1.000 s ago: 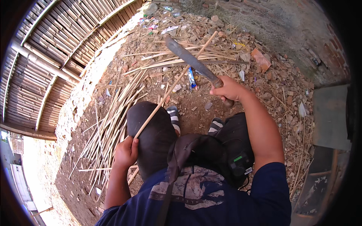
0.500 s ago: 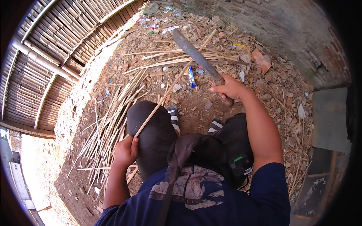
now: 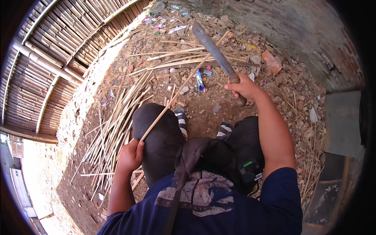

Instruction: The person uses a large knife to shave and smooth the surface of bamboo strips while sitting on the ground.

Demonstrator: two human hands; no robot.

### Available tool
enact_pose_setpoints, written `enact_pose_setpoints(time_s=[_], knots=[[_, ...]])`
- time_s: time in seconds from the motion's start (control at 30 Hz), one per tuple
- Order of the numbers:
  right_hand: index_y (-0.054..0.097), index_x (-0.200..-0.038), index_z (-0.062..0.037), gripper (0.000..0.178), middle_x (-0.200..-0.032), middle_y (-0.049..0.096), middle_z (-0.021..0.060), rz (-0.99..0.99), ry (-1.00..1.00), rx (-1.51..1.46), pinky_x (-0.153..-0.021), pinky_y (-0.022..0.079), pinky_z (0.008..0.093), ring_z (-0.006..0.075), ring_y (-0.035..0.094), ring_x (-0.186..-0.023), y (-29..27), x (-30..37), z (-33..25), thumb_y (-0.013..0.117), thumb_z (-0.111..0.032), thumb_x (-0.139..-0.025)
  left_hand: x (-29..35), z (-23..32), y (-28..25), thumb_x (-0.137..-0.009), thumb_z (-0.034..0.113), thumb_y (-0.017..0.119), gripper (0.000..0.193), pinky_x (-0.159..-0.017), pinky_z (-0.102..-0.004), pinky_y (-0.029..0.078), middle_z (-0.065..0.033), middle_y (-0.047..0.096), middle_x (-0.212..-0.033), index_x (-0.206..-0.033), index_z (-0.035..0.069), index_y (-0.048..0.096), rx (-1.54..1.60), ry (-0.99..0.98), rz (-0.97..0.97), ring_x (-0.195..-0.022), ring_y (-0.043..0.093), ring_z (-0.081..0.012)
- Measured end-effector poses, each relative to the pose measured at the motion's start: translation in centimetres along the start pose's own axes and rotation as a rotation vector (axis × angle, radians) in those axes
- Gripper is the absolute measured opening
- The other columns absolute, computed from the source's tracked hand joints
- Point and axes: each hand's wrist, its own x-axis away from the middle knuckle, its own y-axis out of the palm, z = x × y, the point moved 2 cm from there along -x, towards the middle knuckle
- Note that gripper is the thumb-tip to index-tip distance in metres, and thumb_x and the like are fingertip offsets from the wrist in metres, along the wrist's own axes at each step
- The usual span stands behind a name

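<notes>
My left hand (image 3: pixel 132 155) is closed on the near end of a long, thin bamboo strip (image 3: pixel 178 93). The strip slants across my left knee, its far end pointing away and to the right. In my right hand (image 3: pixel 244 87) I grip the handle of a machete (image 3: pixel 213 51), its dark blade raised and pointing away and left. Blade and strip look apart, though the blade's tip lies close to the strip's far end in the picture. Beside my left leg lies a pile of bamboo strips (image 3: pixel 117 129). More loose strips (image 3: pixel 176 62) lie crosswise ahead of my feet.
A bamboo slat panel (image 3: pixel 51 66) stands at the left, and a weathered brick wall (image 3: pixel 305 35) curves along the far right. Rubble and litter cover the dirt ground, with a blue wrapper (image 3: pixel 200 81) and an orange brick piece (image 3: pixel 271 62). A grey board (image 3: pixel 343 124) stands at right.
The machete in my right hand has shifted right and slightly up, away from the strip. My left hand holds the bamboo strip almost where it was.
</notes>
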Motion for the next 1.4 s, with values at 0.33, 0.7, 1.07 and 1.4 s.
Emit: enact_pose_setpoints(time_s=[0.33, 0.7, 1.07, 1.4], knots=[[0.056, -0.097, -0.0075, 0.024, -0.07, 0.057, -0.0014, -0.068, 0.028, 0.031, -0.049, 0.043, 0.0271, 0.0065, 0.052, -0.051, 1.7, 0.1, -1.1, 0.078, -0.013, -0.088, 0.4, -0.6, 0.4, -0.104, 0.025, 0.058, 0.038, -0.054, -0.0507, 0.04, -0.0233, 0.052, -0.061, -0.075, 0.002, 0.05, 0.009, -0.013, 0.035, -0.058, 0.055, -0.0464], [0.058, -0.095, -0.0056, 0.023, -0.069, 0.058, -0.0011, -0.298, 0.094, 0.185, -0.048, 0.042, 0.0265, 0.0066, 0.051, -0.05, 4.0, 0.5, -2.0, 0.078, -0.012, -0.088, 0.4, 0.1, 0.0, -0.104, 0.025, 0.058, 0.038, -0.055, -0.0507, 0.041, -0.0233, 0.052, -0.062, -0.075, 0.002, 0.05, -0.027, -0.021, 0.031, -0.058, 0.054, -0.0463], [0.055, -0.095, -0.008, 0.023, -0.064, 0.053, -0.0017, -0.147, 0.108, -0.072, -0.047, 0.042, 0.0271, 0.0076, 0.051, -0.05, 0.7, 0.1, -0.2, 0.077, -0.012, -0.089, 0.2, 0.0, 0.2, -0.104, 0.026, 0.059, 0.038, -0.055, -0.0523, 0.041, -0.0239, 0.054, -0.064, -0.075, 0.002, 0.051, -0.034, -0.007, 0.027, -0.06, 0.056, -0.0472], [0.055, -0.096, -0.0081, 0.025, -0.065, 0.053, -0.002, -0.167, 0.114, -0.011, -0.048, 0.04, 0.0257, 0.0068, 0.049, -0.049, 1.5, 0.5, -1.1, 0.078, -0.011, -0.087, 0.4, 0.5, 0.2, -0.102, 0.026, 0.061, 0.035, -0.057, -0.0535, 0.045, -0.0223, 0.058, -0.065, -0.077, 0.004, 0.052, -0.14, -0.007, 0.055, -0.063, 0.06, -0.0463]])
